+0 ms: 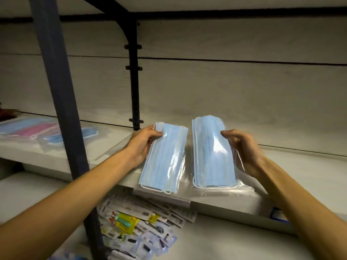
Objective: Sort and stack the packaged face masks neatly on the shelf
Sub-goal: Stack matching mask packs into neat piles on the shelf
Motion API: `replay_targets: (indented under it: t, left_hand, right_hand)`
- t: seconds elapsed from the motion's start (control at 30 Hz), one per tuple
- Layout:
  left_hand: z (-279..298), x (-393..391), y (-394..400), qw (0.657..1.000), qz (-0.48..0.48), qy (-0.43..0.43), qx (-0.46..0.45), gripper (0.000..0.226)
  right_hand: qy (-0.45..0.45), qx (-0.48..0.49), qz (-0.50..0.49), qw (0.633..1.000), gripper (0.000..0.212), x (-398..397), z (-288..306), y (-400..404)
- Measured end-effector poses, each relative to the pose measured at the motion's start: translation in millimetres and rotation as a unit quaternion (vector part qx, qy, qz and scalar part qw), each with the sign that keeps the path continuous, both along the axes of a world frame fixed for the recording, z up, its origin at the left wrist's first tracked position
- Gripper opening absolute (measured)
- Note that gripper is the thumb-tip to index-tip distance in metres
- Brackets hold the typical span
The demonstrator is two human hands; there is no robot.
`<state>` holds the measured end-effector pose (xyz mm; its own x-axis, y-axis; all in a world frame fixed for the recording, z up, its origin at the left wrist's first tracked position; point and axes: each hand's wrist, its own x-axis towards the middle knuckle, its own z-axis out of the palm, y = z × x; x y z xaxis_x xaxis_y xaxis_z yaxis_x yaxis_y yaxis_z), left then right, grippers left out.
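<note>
A dark upright post (56, 102) of the shelving rose across the left of the view, between the person and the left bay. Behind it, on the left stretch of the shelf (300, 162), lay more bagged masks (35, 132), blue and pink, blurred and well apart from the hands. A black bracket (134, 72) ran down the pale back wall (225, 87) and ended just behind the left hand. On the lower shelf (234, 241), below the front edge, lay a scatter of small packets (139, 228), one of them yellow (124, 224), and a blue-edged label (279, 215) showed near the right forearm.

Both bare forearms reached forward and up from the bottom corners. The left hand (143, 145) held the left mask pack (163, 158) by its left edge near the far end, thumb on top and fingers (155, 135) curled onto the plastic. The right hand (242, 149) gripped the right mask pack (212, 152) from its right side, fingers bent over the top face and pinching the clear wrapper.

The two packs of light blue masks sat side by side, near each other but not touching, over the front part of the shelf. Each ran lengthwise away from the person, short ends toward the wall and toward the shelf's front edge. The left one leaned slightly, its near end swung to the left; the right one bowed upward in the middle. Their near ends, with white ear loops showing, reached the shelf's front lip.
</note>
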<state>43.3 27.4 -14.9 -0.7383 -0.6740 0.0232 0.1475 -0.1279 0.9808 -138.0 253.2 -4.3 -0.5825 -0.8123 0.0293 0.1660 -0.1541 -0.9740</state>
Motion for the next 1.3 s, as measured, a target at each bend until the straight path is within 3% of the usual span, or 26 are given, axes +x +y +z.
replay_targets:
  t: [0.17, 0.43, 0.63, 0.73, 0.87, 0.93, 1.3]
  left_hand:
    - [0, 37, -9, 0.999, 0.027, 0.0, -0.034, 0.032]
    - [3, 130, -43, 0.996, -0.022, 0.013, -0.087, 0.029]
    - [-1, 216, -73, 0.978, -0.125, -0.061, -0.153, 0.033]
    - [-5, 257, -109, 0.983, -0.096, -0.051, -0.149, 0.028]
    - [-19, 309, -167, 0.997, -0.027, -0.009, -0.069, 0.027]
    - [-24, 332, -192, 0.999, 0.003, -0.006, -0.043, 0.028]
    - [-10, 408, -330, 0.98, 0.199, -0.03, -0.011, 0.018]
  right_hand:
    - [0.002, 0.008, 0.058, 0.998, 0.025, 42, -1, -28]
    - [0.006, 0.01, 0.09, 0.996, 0.017, 128, -6, -92]
    - [0.082, 0.019, 0.084, 0.993, 0.016, 207, -19, -140]
    - [0.099, 0.024, 0.09, 0.991, 0.032, 252, -26, -165]
    - [0.104, 0.011, 0.106, 0.989, 0.02, 319, -39, -213]
    - [0.116, 0.029, 0.112, 0.987, 0.026, 348, -40, -241]
    - [0.194, 0.064, 0.003, 0.979, 0.018, 407, 2, -385]
